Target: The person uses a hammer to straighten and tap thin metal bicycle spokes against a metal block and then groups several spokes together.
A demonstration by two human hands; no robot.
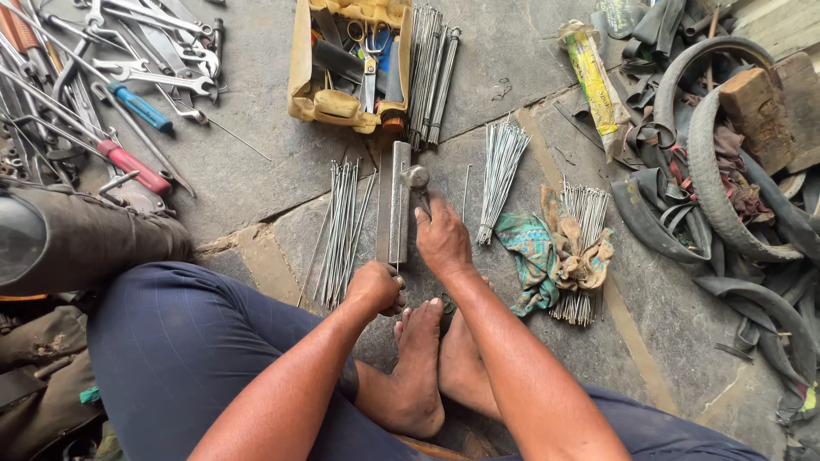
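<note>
Centrally, the right hand [442, 239] grips a hammer [417, 181] over the metal bar [399, 205]; the left hand [376, 286] pinches a thin spoke [396, 266]. A glancing blow could strike nearby fingers.

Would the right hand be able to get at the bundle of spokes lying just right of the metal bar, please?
Probably yes: the right hand sits on the bar, and the spokes lie close beside it on bare stone floor, nothing between.
</note>
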